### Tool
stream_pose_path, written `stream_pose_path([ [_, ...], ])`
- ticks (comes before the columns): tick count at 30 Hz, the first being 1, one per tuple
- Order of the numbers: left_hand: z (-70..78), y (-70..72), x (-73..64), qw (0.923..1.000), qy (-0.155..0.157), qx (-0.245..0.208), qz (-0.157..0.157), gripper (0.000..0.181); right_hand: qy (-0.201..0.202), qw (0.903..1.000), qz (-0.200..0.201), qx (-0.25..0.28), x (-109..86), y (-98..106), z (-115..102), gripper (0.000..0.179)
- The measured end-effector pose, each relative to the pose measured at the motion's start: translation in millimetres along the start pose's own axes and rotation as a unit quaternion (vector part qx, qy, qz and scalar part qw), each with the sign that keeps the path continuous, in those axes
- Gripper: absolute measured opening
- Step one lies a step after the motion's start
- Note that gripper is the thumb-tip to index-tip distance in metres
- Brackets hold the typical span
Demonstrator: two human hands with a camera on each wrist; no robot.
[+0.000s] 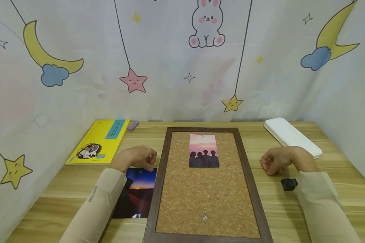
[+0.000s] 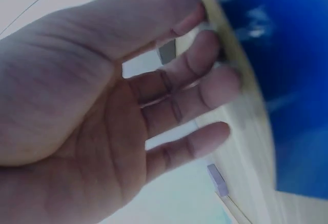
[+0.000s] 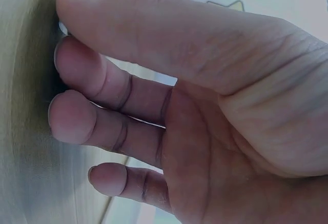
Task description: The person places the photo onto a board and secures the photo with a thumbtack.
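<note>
A brown-framed corkboard point(image 1: 211, 199) lies between the hands. A photo of silhouetted people against a pink sky point(image 1: 204, 152) is fixed near its top by a small silvery pin point(image 1: 202, 136). Left of the board, a blue sunset photo point(image 1: 140, 199) lies on the table. My left hand point(image 1: 137, 158) is at that photo's top edge, thumb tip right at the border, the other fingers loosely bent and apart. Right of the board, my right hand point(image 1: 281, 158) reaches down at the tabletop. Its thumb and index fingertips pinch a tiny white, shiny thing point(image 3: 62, 27), mostly hidden.
A yellow book point(image 1: 98, 141) lies at the back left, with a small purple block point(image 1: 133, 126) beside it. At the back right is a long white case point(image 1: 292, 136), just beyond the right hand. A black device point(image 1: 289, 184) shows by the right wrist. Printed curtains point(image 1: 170, 101) enclose the table.
</note>
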State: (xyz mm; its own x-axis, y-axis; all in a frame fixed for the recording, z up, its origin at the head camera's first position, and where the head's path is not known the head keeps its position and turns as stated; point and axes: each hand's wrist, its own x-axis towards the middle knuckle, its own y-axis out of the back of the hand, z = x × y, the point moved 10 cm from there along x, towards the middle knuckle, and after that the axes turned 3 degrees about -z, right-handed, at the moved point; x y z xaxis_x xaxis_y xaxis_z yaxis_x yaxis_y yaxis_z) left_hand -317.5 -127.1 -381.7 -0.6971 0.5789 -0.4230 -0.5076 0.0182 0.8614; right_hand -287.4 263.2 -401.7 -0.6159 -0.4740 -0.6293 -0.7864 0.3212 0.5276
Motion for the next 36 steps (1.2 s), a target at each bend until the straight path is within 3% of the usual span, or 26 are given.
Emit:
stream_pose_path([
  [4,-5.4,2.5,2.9,0.9998,-0.006,-0.006,0.019,0.018,0.000,1.0000,0.006,-0.004,0.2,0,0,0.012],
  [8,-15.5,2.3,1.3,0.9992,-0.004,-0.035,0.018,0.017,0.006,1.0000,0.005,0.005,-0.1,1,0,0.011],
  [18,-43.7,-4.5,-13.3,0.9914,0.008,-0.125,-0.037,0.033,0.009,0.9999,0.006,0.001,2.7,4,0,0.010],
  [21,-45.9,-3.5,-12.7,0.9914,0.013,-0.126,-0.035,0.033,0.009,0.9999,0.006,0.000,2.7,4,1,0.010],
  [27,-39.9,0.6,-10.6,0.9933,-0.010,-0.112,-0.027,0.024,0.009,0.9999,0.008,0.004,0.6,4,1,0.010],
  [33,-42.8,-1.4,-9.4,0.9944,0.005,-0.099,-0.038,0.023,0.013,0.9999,0.010,-0.001,2.1,4,1,0.011],
  [36,-42.5,-1.3,-13.9,0.9936,-0.009,-0.102,-0.046,0.023,0.024,0.9997,0.008,-0.002,2.5,2,-2,0.009],
])
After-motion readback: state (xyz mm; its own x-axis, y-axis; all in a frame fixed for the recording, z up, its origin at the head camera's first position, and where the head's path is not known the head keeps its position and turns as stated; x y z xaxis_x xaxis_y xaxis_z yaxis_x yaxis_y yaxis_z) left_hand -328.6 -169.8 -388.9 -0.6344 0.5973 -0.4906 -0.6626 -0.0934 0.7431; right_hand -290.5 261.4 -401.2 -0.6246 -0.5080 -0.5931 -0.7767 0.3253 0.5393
